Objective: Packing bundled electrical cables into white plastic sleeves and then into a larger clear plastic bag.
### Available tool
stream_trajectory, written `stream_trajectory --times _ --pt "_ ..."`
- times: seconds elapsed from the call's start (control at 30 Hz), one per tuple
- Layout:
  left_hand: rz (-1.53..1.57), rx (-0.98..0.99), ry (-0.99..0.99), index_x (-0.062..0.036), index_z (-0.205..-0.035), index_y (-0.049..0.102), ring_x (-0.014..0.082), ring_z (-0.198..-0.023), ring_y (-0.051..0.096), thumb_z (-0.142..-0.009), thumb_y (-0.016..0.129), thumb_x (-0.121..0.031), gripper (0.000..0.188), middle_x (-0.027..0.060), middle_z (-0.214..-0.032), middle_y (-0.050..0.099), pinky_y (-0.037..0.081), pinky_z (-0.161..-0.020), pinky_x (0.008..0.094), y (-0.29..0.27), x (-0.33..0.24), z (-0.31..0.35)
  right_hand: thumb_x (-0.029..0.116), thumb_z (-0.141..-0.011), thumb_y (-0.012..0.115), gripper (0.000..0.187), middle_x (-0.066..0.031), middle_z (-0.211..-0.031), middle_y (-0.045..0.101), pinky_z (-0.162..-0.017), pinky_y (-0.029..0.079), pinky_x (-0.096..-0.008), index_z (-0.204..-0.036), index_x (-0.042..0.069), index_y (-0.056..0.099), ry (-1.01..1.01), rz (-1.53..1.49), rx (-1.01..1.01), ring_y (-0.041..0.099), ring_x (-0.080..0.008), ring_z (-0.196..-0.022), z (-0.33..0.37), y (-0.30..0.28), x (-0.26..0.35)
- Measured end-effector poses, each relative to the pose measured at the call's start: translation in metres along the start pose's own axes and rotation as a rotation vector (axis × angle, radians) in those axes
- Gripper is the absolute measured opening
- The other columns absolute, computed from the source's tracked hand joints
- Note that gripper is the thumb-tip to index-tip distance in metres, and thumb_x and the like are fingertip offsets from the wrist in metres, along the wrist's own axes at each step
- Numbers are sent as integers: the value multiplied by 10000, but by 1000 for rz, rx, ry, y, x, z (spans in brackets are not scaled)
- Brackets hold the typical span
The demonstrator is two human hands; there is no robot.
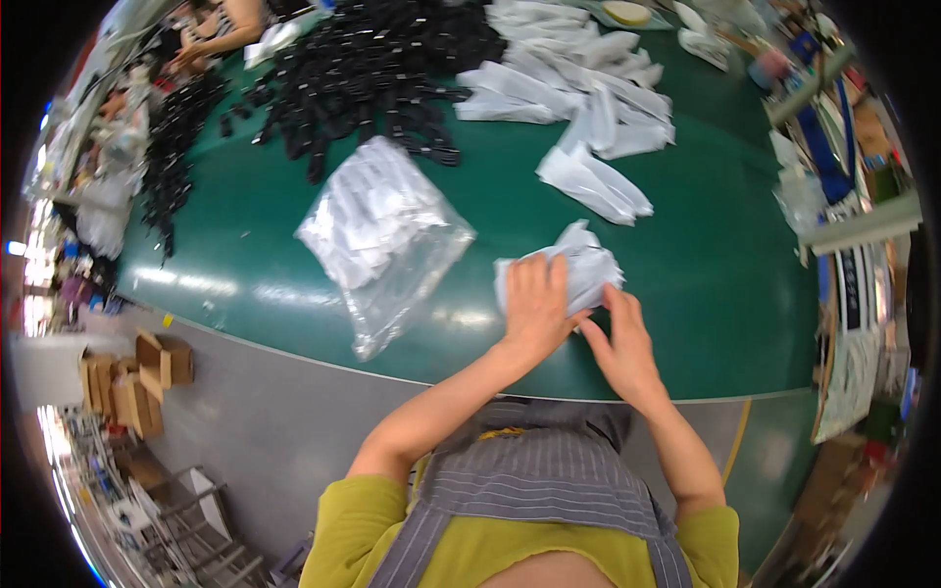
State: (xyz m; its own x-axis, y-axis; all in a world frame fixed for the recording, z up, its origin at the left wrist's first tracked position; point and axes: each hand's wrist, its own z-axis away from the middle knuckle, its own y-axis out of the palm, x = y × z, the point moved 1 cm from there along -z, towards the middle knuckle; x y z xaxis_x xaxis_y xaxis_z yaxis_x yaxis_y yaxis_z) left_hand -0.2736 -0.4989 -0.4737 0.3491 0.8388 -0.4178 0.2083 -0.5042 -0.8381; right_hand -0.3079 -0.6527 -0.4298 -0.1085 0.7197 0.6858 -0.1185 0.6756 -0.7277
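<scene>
Bundle (596,270): on the worktop (706,333), near its front edge
Plastic bag (410,279): left of the bundle
Strap heap (377,73): behind the bag
Packet pile (613,103): behind the bundle, right of the heap
Loose packet (594,184): between pile and bundle
Cartons (135,404): on the floor (265,412), far left

Def. a workshop, the factory-floor sort: big green worktable (716,265) w/ bulk heaps of black pcs (377,69) & white packets (588,83), co-worker's arm (235,35) at the far L end, cardboard boxes (137,404) off to the L, grey flr (265,421) w/ a yellow line (737,441).
</scene>
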Motion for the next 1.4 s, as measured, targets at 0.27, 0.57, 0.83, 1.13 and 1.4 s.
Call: stream_trajectory --times 0.27,0.57,0.83,1.13,1.4 --pt "332 171 -89 47 -1399 393 411 -1170 510 -710 828 -242 865 243 -1275 513 425 -983 464 -47 2 71 258 -699 803 971 -274 -1479 298 -1013 350 -537 -1499 39 298 -260 362 40 386 -442 -1284 -23 52 3" --pt "-194 -154 -217 -47 -1221 619 311 -919 599 -745 730 -46 488 154 -1032 608 466 -788 434 -180 105 86 248 -721 794 941 -269 -1430 360 -995 386 -478 -1530 166 318 -347 367 351 421 -417 -1233 -52 32 43" --pt "37 -261 138 -39 -1032 698 198 -491 549 -751 756 -54 287 33 -586 537 415 -459 337 -211 86 59 396 -817 703 863 -311 -1388 404 -1065 382 -481 -1519 95 301 -509 -310 653 423 -475 -1291 -114 135 169" --pt "194 -174 291 -38 -974 678 165 -514 563 -743 711 -79 237 15 -599 517 457 -488 314 -198 47 55 380 -780 737 807 -296 -1289 487 -888 415 -485 -1402 -37 434 -615 392 173 527 -387 -1085 -100 186 214" --pt "309 -122 288 -35 -974 693 193 -531 562 -751 726 -42 225 40 -614 538 444 -501 329 -186 56 64 321 -764 748 782 -304 -1436 367 -913 399 -491 -1394 -26 440 -542 197 -2 476 -391 -1170 -105 203 187"
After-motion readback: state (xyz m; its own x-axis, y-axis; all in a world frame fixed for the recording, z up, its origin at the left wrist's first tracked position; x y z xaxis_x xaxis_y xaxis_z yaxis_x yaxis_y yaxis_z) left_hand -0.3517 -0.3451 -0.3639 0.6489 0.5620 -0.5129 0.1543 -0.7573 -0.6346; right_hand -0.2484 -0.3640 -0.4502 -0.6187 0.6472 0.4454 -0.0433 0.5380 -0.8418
